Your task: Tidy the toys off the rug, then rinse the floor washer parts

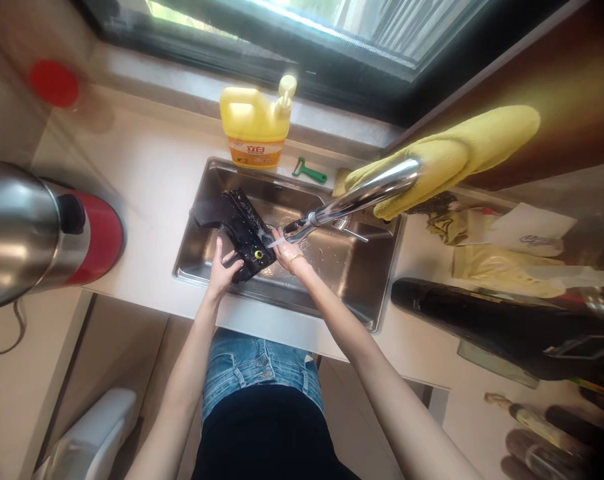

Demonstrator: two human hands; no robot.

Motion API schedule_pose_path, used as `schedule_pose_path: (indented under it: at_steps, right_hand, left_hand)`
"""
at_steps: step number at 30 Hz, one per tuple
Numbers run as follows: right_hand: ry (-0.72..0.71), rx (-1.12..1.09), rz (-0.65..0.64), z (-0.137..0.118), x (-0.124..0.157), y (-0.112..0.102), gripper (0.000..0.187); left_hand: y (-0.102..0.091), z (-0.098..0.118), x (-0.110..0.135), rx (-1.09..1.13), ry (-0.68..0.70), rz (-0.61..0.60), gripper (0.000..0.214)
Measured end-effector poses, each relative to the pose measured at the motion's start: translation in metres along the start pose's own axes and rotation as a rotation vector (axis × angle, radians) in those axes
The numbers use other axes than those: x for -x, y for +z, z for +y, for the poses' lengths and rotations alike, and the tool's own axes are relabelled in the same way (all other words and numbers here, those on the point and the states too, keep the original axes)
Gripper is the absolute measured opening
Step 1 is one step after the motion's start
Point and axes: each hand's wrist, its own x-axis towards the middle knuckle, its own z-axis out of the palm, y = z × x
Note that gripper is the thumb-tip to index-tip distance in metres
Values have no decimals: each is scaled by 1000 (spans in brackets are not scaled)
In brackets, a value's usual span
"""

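A wet black plastic appliance part (242, 223) with a curved handle-like arm and a round yellow-green spot is tilted over the steel sink (349, 287). My left hand (223, 268) grips its lower left edge, thumb on top, with some fingers hidden under it. At its right edge, my right hand (286, 252) holds it, the fingers partly hidden behind the part. From the chrome faucet (367, 190), a thin stream of water runs onto the part beside my right fingers. A bracelet circles my right wrist.
Behind the sink stand a yellow detergent jug (256, 127) and a green peeler (309, 171). Yellow gloves (462, 150) drape over the faucet. A steel and red kettle (47, 233) occupies the left counter. Right of the sink lie a long black object (462, 320) and crumpled packaging (507, 267).
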Motion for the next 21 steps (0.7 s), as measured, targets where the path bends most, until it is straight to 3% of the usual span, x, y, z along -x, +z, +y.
schedule_pose_path:
  at_steps: [3, 6, 10, 14, 17, 21]
  right_hand:
    - [-44, -124, 51, -11, 20, 6, 49]
    - [-103, -209, 82, -25, 17, 11, 52]
    - [-9, -195, 73, -27, 15, 8, 49]
    - [-4, -291, 169, -11, 46, 7, 52]
    - [6, -381, 279, 3, 68, 9, 54]
    - [52, -328, 272, 12, 62, 8, 43]
  left_hand:
    - [9, -6, -6, -7, 12, -12, 127]
    - [27, -14, -4, 8, -18, -90, 124]
    - [46, -21, 4, 29, -34, -94, 120]
    - [45, -16, 4, 2, 13, -13, 115]
    - [39, -9, -2, -3, 33, -18, 113]
    - [34, -7, -7, 18, -19, -41, 112]
